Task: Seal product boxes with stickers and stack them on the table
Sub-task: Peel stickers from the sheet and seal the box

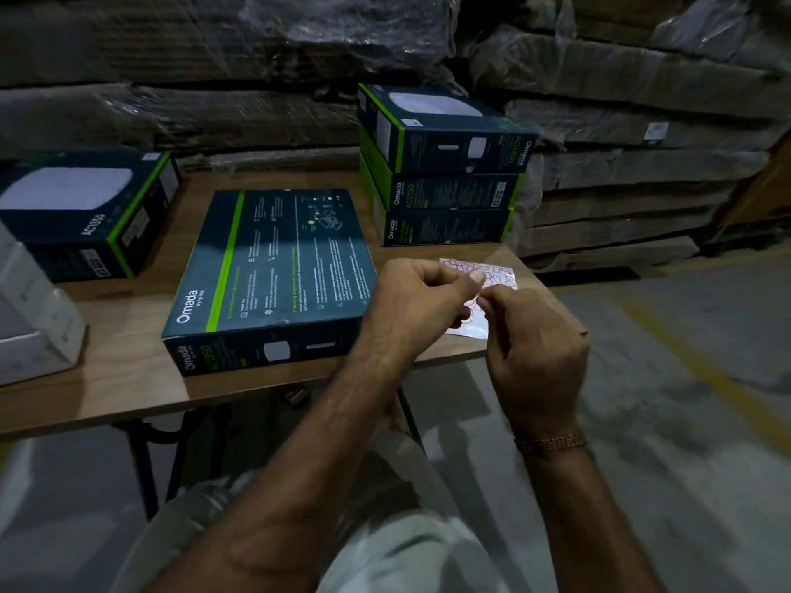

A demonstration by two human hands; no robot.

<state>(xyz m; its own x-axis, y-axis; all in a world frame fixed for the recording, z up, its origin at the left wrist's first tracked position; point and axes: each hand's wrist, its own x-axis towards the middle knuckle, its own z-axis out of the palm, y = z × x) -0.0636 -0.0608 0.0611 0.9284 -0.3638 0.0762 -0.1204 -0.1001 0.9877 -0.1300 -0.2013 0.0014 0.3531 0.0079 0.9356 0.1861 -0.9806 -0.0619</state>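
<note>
White carton [34, 310]: at your far left, on the table's [120, 370] left end, partly out of view.
Left box [92, 211]: a dark box with a green stripe, lying flat behind the white carton, white device picture facing up.
Middle box [274, 267]: lies flat in front of you, printed back side up, its near end close to the table's front edge. Your left hand sits just past its right end.
Stack [441, 169]: three boxes piled at the back of the table, right of the middle box, top one slightly askew.
Left hand [415, 301]: your fingers are curled, thumb and forefinger pinched together above the sticker sheet; whether a sticker is between them, you cannot tell from here.
Sticker sheet [496, 276]: flat on the table's right corner, in front of the stack, red-outlined stickers showing; both your hands cover much of it.
Right hand [535, 348]: fingers curled, tips meeting your left thumb over the sheet; what they hold is hidden. A bracelet [550, 443] is on the wrist.
Wrapped cartons [620, 164]: stacked behind and right of the table.
</note>
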